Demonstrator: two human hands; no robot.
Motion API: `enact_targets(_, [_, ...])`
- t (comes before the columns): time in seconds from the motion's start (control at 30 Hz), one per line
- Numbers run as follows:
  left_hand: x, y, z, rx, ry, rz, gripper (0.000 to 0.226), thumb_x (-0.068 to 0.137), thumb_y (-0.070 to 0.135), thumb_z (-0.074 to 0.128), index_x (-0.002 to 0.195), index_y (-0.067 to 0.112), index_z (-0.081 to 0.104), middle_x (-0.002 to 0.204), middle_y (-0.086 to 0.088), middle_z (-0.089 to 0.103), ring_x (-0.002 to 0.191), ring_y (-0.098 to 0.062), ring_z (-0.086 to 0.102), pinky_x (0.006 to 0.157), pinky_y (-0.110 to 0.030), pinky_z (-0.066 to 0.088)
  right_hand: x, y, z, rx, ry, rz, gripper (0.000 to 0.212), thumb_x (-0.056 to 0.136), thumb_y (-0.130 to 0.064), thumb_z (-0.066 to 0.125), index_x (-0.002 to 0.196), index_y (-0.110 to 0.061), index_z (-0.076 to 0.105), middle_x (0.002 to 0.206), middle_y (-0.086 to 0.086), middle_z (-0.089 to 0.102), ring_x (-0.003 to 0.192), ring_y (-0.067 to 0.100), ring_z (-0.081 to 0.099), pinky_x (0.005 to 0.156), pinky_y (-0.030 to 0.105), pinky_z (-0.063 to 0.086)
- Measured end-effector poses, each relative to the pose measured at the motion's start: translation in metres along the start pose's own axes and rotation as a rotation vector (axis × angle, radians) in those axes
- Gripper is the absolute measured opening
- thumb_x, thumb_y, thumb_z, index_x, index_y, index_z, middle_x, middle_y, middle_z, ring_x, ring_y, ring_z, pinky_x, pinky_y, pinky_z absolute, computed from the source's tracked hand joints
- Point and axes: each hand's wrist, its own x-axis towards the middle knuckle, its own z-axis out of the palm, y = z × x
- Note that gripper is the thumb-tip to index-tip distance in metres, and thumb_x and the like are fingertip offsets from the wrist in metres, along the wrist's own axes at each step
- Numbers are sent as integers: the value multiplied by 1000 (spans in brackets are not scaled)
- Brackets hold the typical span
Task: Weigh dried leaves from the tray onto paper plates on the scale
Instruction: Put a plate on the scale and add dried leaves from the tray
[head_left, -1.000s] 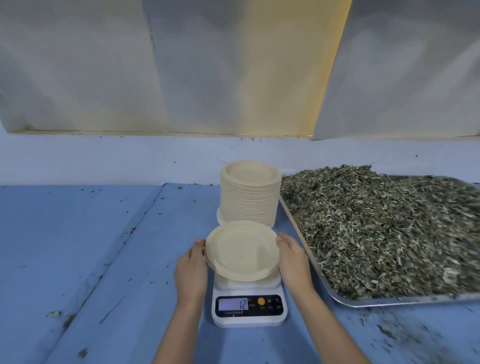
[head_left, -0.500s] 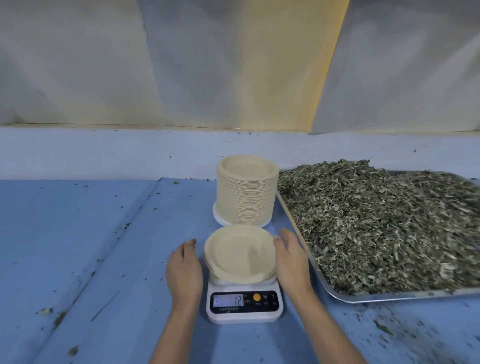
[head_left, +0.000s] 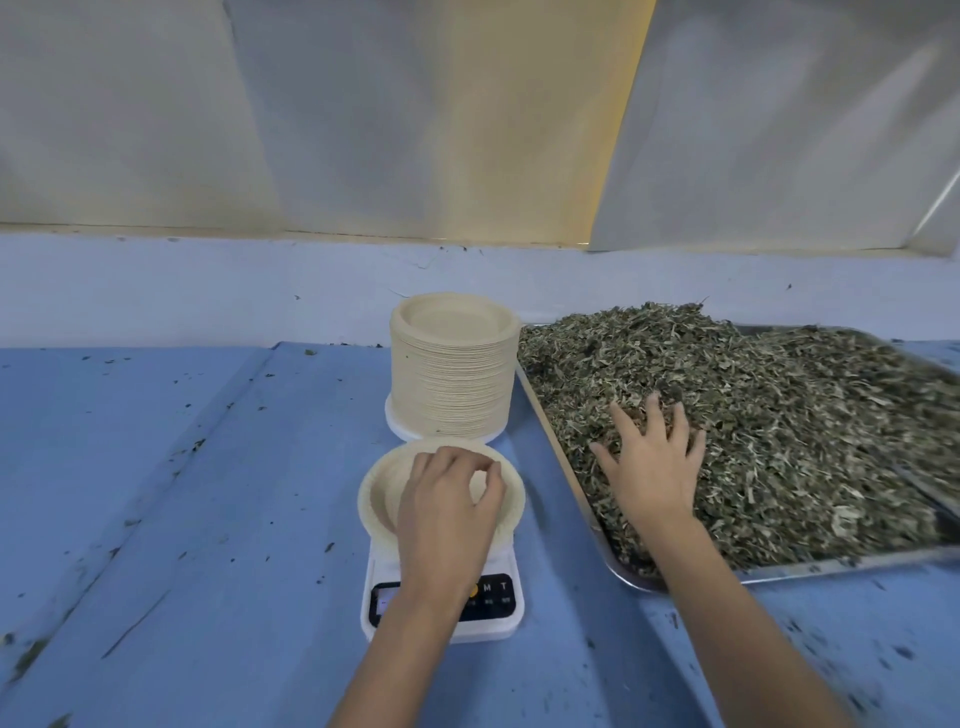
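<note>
Left hand (head_left: 449, 499) over paper plate (head_left: 376, 499) on scale (head_left: 511, 623), fingers curled, grip unclear. Right hand (head_left: 652, 467) open, fingers spread, on dried leaves (head_left: 779, 415) in tray (head_left: 831, 567). Plate stack (head_left: 452, 384) behind scale.

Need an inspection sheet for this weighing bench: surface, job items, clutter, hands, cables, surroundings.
Surface: blue surface, creased and speckled with plant bits.
Job's things: paper plate on the white scale, no leaves visible on it, display mostly hidden by the forearm; plate stack behind the scale; metal tray to the right, heaped with dried leaves.
Clutter: leaf crumbs scattered about.
Hands: left hand curled over the plate, contact unclear; right hand spread on the leaves.
Cables: nothing seen.
Surroundings: pale panels above a blue ledge.
</note>
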Motion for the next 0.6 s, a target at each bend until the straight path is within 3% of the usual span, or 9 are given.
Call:
enact_targets(0.13, [-1, 15, 16, -88, -76, 12, 15, 91, 23, 56, 87, 19, 70, 92, 11, 61, 93, -6, 45, 78, -15, 32, 3, 0, 6, -58, -38, -22, 43, 99, -37, 43, 140, -29, 39, 144, 10, 39, 127, 30, 39, 100, 43, 35])
enact_targets(0.2, [0, 22, 23, -131, -115, 13, 16, 91, 22, 56, 88, 16, 70, 92, 10, 62, 94, -8, 47, 78, -16, 33, 7, 2, 6, -38, -5, -41, 32, 100, -24, 44, 131, -20, 48, 128, 10, 48, 117, 28, 43, 92, 38, 40])
enact_targets(0.3, [2, 32, 32, -236, -158, -42, 19, 93, 23, 54, 89, 15, 71, 89, 10, 64, 90, -5, 50, 75, -14, 35, 12, 5, 10, 58, 22, -46, 27, 98, -9, 44, 125, -9, 49, 120, 12, 50, 110, 27, 43, 88, 34, 41])
enact_targets(0.43, [9, 45, 43, -528, -235, -302, 22, 93, 22, 50, 89, 22, 71, 78, 13, 63, 74, 9, 54, 70, -8, 40, 16, 7, 8, 388, 79, -14, 32, 101, -14, 39, 130, -4, 49, 123, 15, 49, 113, 27, 41, 95, 35, 38])
enact_targets(0.53, [16, 57, 52, -710, -244, -465, 27, 94, 18, 46, 86, 24, 70, 83, 12, 64, 80, 4, 57, 86, -32, 49, 20, 5, -2, 610, 116, 23, 35, 101, -17, 41, 133, -4, 49, 126, 13, 49, 118, 25, 43, 98, 32, 36])
enact_targets(0.6, [21, 61, 55, -792, -205, -547, 29, 95, 14, 44, 84, 22, 69, 78, 10, 61, 73, 2, 55, 83, -36, 50, 22, 3, -10, 697, 142, 25, 36, 101, -19, 42, 134, -6, 49, 127, 10, 49, 118, 22, 45, 95, 25, 34])
